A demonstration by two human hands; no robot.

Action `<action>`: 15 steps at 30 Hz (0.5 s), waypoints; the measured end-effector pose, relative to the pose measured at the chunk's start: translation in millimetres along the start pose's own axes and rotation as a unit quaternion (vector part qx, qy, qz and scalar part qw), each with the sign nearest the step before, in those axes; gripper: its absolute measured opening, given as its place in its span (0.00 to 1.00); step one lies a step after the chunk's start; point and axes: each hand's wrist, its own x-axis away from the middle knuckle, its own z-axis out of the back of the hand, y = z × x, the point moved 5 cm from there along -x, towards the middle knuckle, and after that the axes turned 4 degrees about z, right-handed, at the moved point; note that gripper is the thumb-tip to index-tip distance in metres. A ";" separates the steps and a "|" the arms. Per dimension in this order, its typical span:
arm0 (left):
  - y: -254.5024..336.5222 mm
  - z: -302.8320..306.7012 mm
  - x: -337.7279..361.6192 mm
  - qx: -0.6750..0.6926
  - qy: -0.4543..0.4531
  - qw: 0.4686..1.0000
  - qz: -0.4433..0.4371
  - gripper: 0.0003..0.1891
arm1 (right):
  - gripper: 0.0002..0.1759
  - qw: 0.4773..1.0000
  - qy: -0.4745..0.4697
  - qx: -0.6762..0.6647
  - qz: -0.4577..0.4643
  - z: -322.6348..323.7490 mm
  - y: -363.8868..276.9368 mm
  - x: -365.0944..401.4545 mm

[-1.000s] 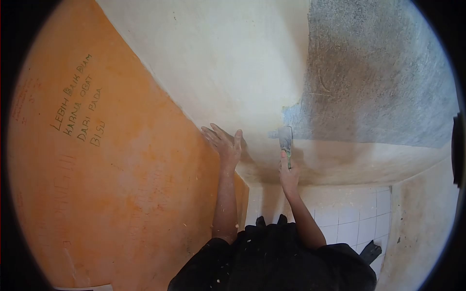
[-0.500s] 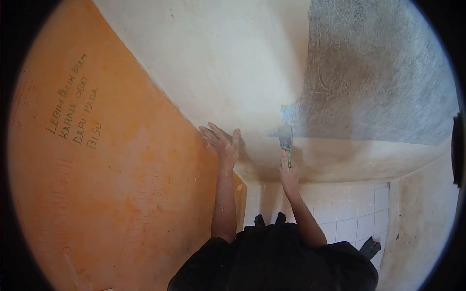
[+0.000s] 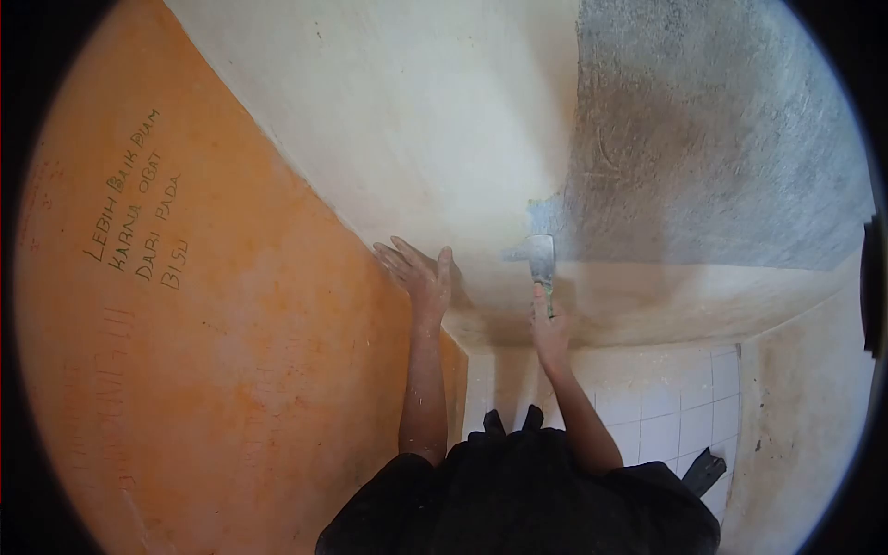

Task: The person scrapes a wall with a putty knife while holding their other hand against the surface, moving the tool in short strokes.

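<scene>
My right hand [image 3: 551, 335] is closed round the handle of a scraper [image 3: 543, 264] with a wide metal blade. Its blade lies against the pale wall [image 3: 444, 120], at the lower left corner of a rough grey patch [image 3: 703, 157] where the pale coat is off. A small bluish-grey scraped spot [image 3: 544, 216] shows just above the blade. Fingers spread, my left hand [image 3: 419, 282] rests at the pale wall near its corner with the orange wall. Whitish dust marks the left hand and forearm.
The orange wall [image 3: 222, 342] with handwritten lettering [image 3: 139, 199] rises close on my left. Below is a white tiled floor [image 3: 657, 412], with a dark object [image 3: 705, 472] lying on it at the right. Another pale, stained wall [image 3: 795, 398] closes the right side.
The scraper blade has turned slightly and now shows more of its face; it stays by the same spot. My left hand keeps its place at the wall. The view has shifted a little.
</scene>
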 end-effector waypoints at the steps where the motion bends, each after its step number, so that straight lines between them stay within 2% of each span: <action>1: -2.8 0.7 3.7 -0.002 -0.004 1.000 0.000 0.53 | 0.27 1.000 0.004 0.003 -0.003 5.8 4.8 1.3; 4: -1.6 -3.1 -3.1 0.004 -0.001 1.000 0.019 0.52 | 0.28 0.997 0.032 0.053 0.035 -1.6 19.9 -9.9; 7: -0.4 0.3 3.8 0.022 0.017 1.000 -0.002 0.52 | 0.28 0.992 0.036 0.092 0.077 -16.9 -35.2 -10.5; 10: -2.6 3.1 2.1 -0.007 -0.011 1.000 0.018 0.52 | 0.28 0.991 0.041 0.121 0.048 7.3 12.1 -5.7; 13: -3.0 -1.0 2.2 -0.001 0.005 1.000 -0.001 0.51 | 0.28 0.991 0.043 0.105 0.072 -10.8 -45.4 -2.4; 15: 0.0 1.0 2.3 0.036 0.005 0.999 0.008 0.51 | 0.27 0.989 0.039 0.107 0.093 -5.9 -40.5 -1.7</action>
